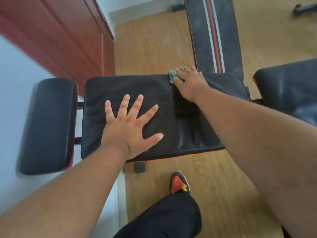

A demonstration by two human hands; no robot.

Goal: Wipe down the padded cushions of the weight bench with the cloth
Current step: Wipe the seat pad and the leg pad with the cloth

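Now the right hand [187,83] presses the green cloth [173,75] at the seat cushion [106,88] far edge (left hand [132,124] flat, fingers spread), so the next wipe should probably sweep toward the near edge.

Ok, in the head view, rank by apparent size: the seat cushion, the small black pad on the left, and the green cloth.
1. seat cushion
2. small black pad
3. green cloth, mostly hidden under the right hand, so its full size is unclear.
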